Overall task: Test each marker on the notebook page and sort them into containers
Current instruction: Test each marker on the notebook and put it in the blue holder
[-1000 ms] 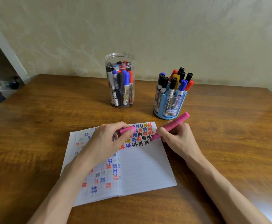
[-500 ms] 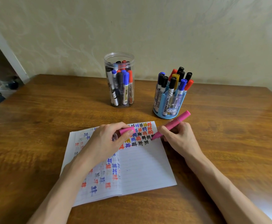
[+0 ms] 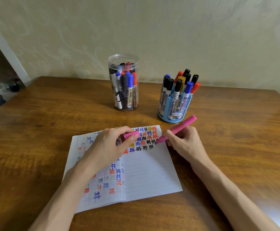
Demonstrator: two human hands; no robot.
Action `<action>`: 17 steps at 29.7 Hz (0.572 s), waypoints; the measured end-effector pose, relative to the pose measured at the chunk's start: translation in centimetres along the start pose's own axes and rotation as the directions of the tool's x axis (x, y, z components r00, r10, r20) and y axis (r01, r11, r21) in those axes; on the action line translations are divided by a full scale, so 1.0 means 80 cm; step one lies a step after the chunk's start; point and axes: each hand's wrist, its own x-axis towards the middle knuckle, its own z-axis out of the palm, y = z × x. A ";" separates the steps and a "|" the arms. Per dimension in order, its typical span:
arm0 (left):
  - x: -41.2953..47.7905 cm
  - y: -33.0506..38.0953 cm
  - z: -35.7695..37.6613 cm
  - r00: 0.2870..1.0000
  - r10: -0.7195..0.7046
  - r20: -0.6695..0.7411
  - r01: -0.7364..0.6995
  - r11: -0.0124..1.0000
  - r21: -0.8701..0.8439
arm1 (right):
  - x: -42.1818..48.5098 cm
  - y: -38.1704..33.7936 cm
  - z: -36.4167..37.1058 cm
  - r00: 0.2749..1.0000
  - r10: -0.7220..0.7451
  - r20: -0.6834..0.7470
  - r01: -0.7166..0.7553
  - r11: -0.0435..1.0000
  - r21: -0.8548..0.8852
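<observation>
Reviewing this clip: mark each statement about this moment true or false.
1. The right hand holds a pink marker with its tip on the notebook. True.
2. The left hand pinches the cap. True.
3. The jar is empty. False: it holds markers.
4. The holder lies on its side. False: it stands upright.
5. The notebook is closed. False: it lies open, with its pages partly covered in coloured marks.
</observation>
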 end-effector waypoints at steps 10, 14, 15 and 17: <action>0.001 -0.002 0.002 1.000 0.002 0.003 -0.002 1.000 0.015 | -0.002 -0.004 -0.001 0.998 -0.025 0.060 0.026 0.999 -0.025; 0.002 -0.003 0.003 1.000 0.013 -0.005 -0.013 1.000 0.014 | 0.000 -0.003 0.000 1.000 0.003 0.008 -0.003 1.000 0.008; 0.002 -0.003 0.003 1.000 0.020 -0.009 -0.020 1.000 0.010 | 0.000 -0.003 0.000 1.000 0.001 0.009 -0.001 1.000 0.002; 0.002 -0.004 0.003 0.999 0.037 -0.018 -0.037 0.999 0.003 | -0.001 -0.004 -0.001 0.999 -0.013 0.035 0.013 1.000 -0.021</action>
